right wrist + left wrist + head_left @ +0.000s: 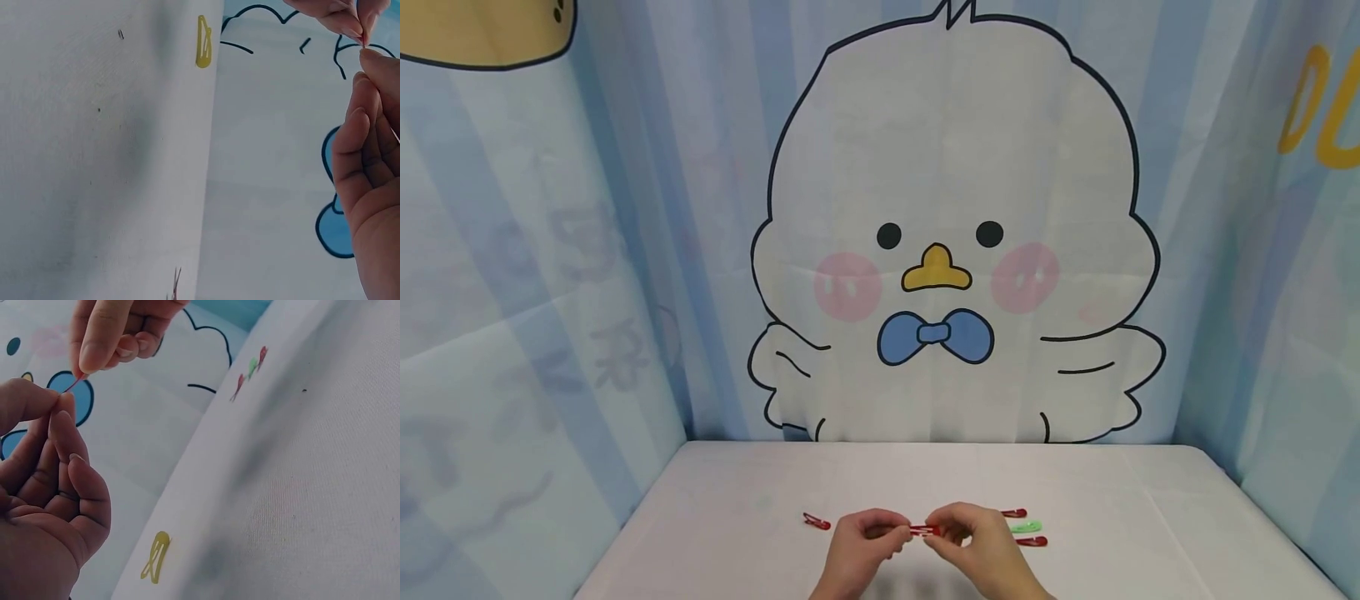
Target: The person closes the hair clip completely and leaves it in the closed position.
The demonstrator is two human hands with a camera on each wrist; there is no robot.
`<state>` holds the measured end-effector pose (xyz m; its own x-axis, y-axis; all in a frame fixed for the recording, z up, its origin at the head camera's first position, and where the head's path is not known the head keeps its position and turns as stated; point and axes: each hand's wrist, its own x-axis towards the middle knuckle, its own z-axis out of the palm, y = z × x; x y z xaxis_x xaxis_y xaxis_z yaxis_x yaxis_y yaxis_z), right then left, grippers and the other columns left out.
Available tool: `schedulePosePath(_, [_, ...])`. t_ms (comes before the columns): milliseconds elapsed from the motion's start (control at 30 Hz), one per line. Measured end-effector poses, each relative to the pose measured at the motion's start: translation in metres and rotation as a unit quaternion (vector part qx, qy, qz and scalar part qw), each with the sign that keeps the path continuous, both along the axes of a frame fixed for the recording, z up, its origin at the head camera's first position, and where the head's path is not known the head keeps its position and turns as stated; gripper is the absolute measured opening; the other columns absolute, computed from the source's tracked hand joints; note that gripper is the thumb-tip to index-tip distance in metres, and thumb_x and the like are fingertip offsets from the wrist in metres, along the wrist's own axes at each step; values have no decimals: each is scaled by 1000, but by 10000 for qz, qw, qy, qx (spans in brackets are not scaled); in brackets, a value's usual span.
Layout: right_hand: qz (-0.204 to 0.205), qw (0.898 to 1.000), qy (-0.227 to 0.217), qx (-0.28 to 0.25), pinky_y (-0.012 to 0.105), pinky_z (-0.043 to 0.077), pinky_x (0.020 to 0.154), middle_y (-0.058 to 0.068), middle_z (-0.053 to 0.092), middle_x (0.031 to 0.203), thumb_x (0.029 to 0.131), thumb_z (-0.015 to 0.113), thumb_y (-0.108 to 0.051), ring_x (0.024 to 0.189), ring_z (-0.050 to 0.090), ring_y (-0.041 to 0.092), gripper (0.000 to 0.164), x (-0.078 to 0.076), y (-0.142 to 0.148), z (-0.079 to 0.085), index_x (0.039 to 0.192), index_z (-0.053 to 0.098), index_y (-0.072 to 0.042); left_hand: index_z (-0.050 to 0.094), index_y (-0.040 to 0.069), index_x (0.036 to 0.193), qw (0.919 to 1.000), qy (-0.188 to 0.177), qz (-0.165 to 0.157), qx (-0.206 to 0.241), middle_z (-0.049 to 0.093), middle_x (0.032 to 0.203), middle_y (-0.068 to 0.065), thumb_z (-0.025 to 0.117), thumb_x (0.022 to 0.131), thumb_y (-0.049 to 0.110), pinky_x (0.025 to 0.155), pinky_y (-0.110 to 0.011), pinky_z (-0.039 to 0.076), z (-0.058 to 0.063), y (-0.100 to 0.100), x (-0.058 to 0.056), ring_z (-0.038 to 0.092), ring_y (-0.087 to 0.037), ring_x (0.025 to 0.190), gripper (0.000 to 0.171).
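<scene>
In the head view, a red snap hair clip (924, 530) spans the gap between my two hands, just over the white table. My left hand (862, 543) pinches its left end between thumb and fingers. The other end is pinched by my right hand (976, 543). From the left wrist, this red hair clip (74, 384) shows edge-on as a thin line, its ends covered by fingertips. To the right of my right hand lie a red clip (1034, 542), a green clip (1027, 527) and another red clip (1017, 513), partly behind the hand.
A separate red clip (817, 522) lies left of my left hand on the white table (760, 483). Both wrist views show a yellow clip (155, 557) on the tabletop. Behind the table hangs a striped blue curtain (715, 250) with a cartoon duck.
</scene>
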<state>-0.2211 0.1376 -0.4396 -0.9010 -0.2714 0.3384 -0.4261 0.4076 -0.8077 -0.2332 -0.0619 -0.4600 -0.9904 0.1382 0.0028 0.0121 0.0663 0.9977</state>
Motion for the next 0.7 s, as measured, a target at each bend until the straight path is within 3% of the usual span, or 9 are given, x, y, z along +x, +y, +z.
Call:
schedulePosePath(400, [44, 9996, 261, -70, 25, 51, 63, -10, 66, 81, 88, 80, -13, 69, 58, 5, 8, -3, 2, -2, 93, 74, -11, 73, -1, 102, 9995, 249, -165, -34, 71, 91, -3, 75, 90, 12, 69, -31, 52, 1, -6, -1, 64, -16, 79, 18])
schedulePosePath(700, [-107, 9967, 802, -62, 25, 51, 61, -11, 65, 79, 84, 82, -8, 67, 57, 4, 11, -9, 12, 0, 91, 75, -12, 70, -2, 110, 9994, 326, -151, -26, 70, 100, -4, 74, 91, 12, 79, -35, 54, 4, -24, -12, 65, -19, 90, 24])
